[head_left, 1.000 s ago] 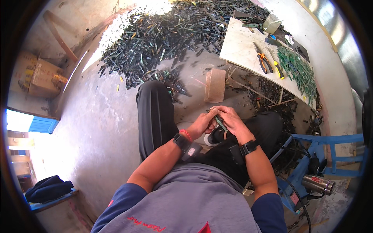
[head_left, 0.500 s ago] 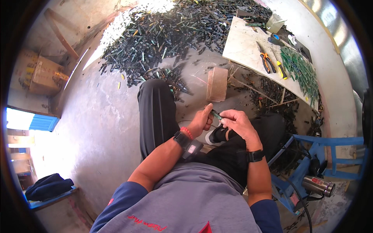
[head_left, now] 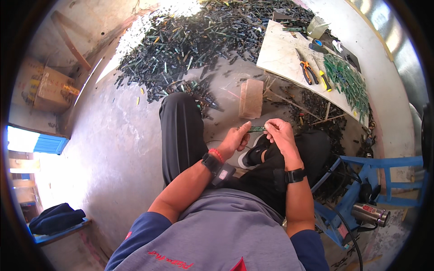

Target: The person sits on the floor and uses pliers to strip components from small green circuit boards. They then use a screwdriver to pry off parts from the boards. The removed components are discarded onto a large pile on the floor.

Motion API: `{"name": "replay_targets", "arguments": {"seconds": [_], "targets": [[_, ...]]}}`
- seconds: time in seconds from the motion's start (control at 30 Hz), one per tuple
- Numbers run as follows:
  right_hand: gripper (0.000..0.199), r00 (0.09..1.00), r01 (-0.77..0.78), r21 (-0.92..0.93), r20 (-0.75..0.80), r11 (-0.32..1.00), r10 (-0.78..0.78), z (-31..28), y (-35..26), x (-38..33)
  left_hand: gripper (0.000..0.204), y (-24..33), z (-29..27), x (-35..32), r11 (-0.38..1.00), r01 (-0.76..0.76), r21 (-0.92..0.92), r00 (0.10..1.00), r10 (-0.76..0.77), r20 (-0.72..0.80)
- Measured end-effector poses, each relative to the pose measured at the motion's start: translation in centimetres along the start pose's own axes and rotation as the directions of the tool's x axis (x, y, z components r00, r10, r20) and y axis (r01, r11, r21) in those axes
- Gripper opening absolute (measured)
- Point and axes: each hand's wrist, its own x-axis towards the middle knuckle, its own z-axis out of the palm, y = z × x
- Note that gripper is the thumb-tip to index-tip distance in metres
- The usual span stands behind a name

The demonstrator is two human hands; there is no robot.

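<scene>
- The thin green strip (head_left: pixel 257 129) sits just right of the frame's centre, lying roughly level and stretched between my two hands above my lap.
- My left hand (head_left: pixel 235 140) pinches its left end between thumb and forefinger, the other fingers curled in, so that hand is closed on the strip.
- My right hand (head_left: pixel 279 134) grips the right end with bunched fingertips, also closed on it; the strip is too small for me to tell more of its shape.
- On my left wrist are a red band (head_left: pixel 218 155) and a dark watch (head_left: pixel 209 161); a black watch (head_left: pixel 294 175) sits on my right wrist.
- Below the hands my black shoe (head_left: pixel 254 155) with a pale sole rests on the concrete floor (head_left: pixel 117 149), my dark-trousered legs on either side.
- Just above the hands, at centre, a reddish brick (head_left: pixel 251 98) lies on the floor.
- In the upper middle of the frame spreads a large heap of dark green scraps (head_left: pixel 199 40).
- In the upper right a pale board (head_left: pixel 289 58) carries orange-handled pliers (head_left: pixel 306 71), a yellow-handled tool (head_left: pixel 324 81) and a stack of green strips (head_left: pixel 348 81).
- At the lower right stands a blue metal frame (head_left: pixel 361 176) with a steel flask (head_left: pixel 370 214) near it.
- At the upper left is a cardboard box (head_left: pixel 47 88); at the lower left, a dark bundle of cloth (head_left: pixel 56 218).
</scene>
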Motion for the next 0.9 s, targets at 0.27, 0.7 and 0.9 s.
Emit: {"name": "replay_targets", "arguments": {"seconds": [0.27, 0.7, 0.9], "targets": [[0.016, 0.999, -0.029, 0.136, 0.037, 0.99, 0.024, -0.8, 1.0, 0.5, 0.044, 0.2, 0.1, -0.4, 0.999, -0.018, -0.036, 0.998, 0.02, 0.062], [0.018, 0.993, -0.089, 0.457, 0.108, 0.885, 0.044, -0.9, 1.2, 0.5, 0.05, -0.4, 0.0, -0.2, 0.995, -0.082, 0.064, 0.996, 0.085, -0.038], [0.018, 0.994, -0.079, 0.509, 0.101, 0.857, 0.031, -0.4, 1.9, 0.9, 0.051, 0.1, 0.4, -0.6, 0.996, -0.067, 0.051, 0.997, 0.068, -0.021]]}}
